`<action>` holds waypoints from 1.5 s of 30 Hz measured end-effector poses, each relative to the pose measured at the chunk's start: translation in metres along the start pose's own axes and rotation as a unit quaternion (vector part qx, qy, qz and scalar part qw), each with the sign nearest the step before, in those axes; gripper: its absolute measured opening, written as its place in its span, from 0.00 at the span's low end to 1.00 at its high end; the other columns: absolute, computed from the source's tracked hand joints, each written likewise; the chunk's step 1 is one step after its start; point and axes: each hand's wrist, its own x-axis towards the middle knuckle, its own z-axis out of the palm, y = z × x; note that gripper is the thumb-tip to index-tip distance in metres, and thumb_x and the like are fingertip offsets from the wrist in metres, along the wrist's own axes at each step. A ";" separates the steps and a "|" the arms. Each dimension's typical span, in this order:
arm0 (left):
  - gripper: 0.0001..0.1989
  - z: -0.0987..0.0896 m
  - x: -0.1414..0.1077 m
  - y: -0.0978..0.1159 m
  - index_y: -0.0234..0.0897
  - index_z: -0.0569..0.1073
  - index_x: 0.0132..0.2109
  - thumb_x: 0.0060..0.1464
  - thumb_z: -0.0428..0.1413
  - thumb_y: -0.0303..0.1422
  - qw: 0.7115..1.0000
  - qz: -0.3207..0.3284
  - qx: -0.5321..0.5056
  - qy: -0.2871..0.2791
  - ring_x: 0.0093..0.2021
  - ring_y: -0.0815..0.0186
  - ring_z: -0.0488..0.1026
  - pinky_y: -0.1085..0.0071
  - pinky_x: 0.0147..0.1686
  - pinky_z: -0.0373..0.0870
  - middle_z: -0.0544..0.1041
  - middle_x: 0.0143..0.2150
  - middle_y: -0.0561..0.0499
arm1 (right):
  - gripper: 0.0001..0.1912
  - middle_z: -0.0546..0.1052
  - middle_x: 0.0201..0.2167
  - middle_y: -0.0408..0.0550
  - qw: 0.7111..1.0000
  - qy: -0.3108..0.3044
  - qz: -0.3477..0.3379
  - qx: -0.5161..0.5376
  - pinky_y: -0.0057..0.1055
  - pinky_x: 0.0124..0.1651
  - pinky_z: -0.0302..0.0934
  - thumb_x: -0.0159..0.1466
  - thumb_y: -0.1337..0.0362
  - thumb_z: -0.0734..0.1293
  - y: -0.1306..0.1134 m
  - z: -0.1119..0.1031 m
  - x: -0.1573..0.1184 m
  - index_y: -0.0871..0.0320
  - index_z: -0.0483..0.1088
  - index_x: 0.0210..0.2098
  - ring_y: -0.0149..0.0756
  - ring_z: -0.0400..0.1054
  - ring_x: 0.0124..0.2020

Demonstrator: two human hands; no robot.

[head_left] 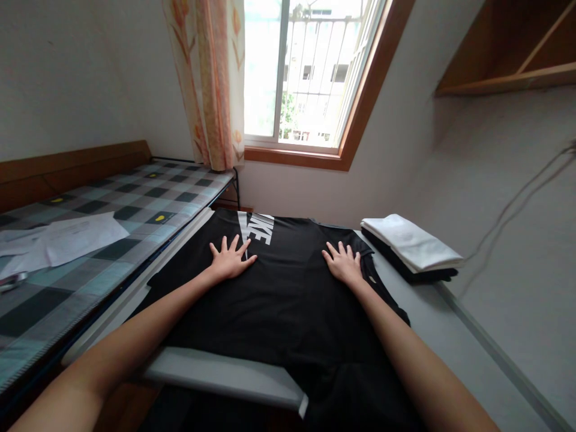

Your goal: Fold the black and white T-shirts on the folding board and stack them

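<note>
A black T-shirt point(288, 288) with a white NIKE print point(261, 229) lies spread over a light grey table point(234, 372). Part of the shirt hangs down over the near edge at the right. My left hand point(230, 259) rests flat on the cloth beside the print, fingers spread. On the shirt's right part, close to its collar end, my right hand point(344, 263) also lies flat with the fingers apart. Neither hand grips the fabric. Small wrinkles run across the shirt between them.
A folded stack of white and black clothes point(411, 246) sits on the table at the right, near the wall. Along the left stands a bed with a checked mattress point(180, 180), with papers point(67, 240) on it. A curtain point(216, 84) and a window point(310, 72) are behind.
</note>
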 end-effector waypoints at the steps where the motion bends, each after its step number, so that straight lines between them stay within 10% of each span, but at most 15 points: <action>1: 0.40 -0.001 0.004 -0.002 0.56 0.45 0.70 0.54 0.33 0.64 1.000 0.001 0.001 0.001 0.69 0.34 0.36 0.27 0.56 0.35 0.42 0.73 0.48 | 0.32 0.50 0.70 0.53 1.000 0.000 0.000 0.005 0.57 0.66 0.36 0.69 0.44 0.46 -0.002 0.000 0.005 0.46 0.51 0.68 0.55 0.40 0.69; 11: 0.38 -0.003 0.032 -0.014 0.54 0.49 0.69 0.57 0.34 0.61 0.999 0.006 0.008 0.032 0.70 0.38 0.40 0.32 0.59 0.40 0.46 0.73 0.49 | 0.26 0.65 0.63 0.57 0.986 0.141 -0.082 0.019 0.48 0.67 0.38 0.71 0.54 0.51 -0.022 0.004 0.024 0.60 0.70 0.56 0.46 0.53 0.65; 26: 0.31 -0.004 0.021 -0.014 0.46 0.55 0.69 0.62 0.38 0.51 0.997 0.051 0.010 0.049 0.71 0.47 0.43 0.45 0.64 0.43 0.50 0.71 0.47 | 0.33 0.46 0.71 0.48 0.998 -0.021 -0.061 -0.002 0.50 0.67 0.38 0.69 0.44 0.46 0.024 -0.005 -0.026 0.48 0.50 0.69 0.47 0.39 0.70; 45: 0.31 -0.022 0.002 -0.008 0.46 0.55 0.68 0.62 0.40 0.50 0.998 0.028 0.056 0.007 0.68 0.45 0.51 0.43 0.59 0.55 0.54 0.70 0.44 | 0.30 0.53 0.69 0.53 0.988 -0.035 -0.127 0.084 0.43 0.68 0.44 0.66 0.53 0.59 0.051 -0.017 -0.025 0.57 0.60 0.65 0.46 0.45 0.69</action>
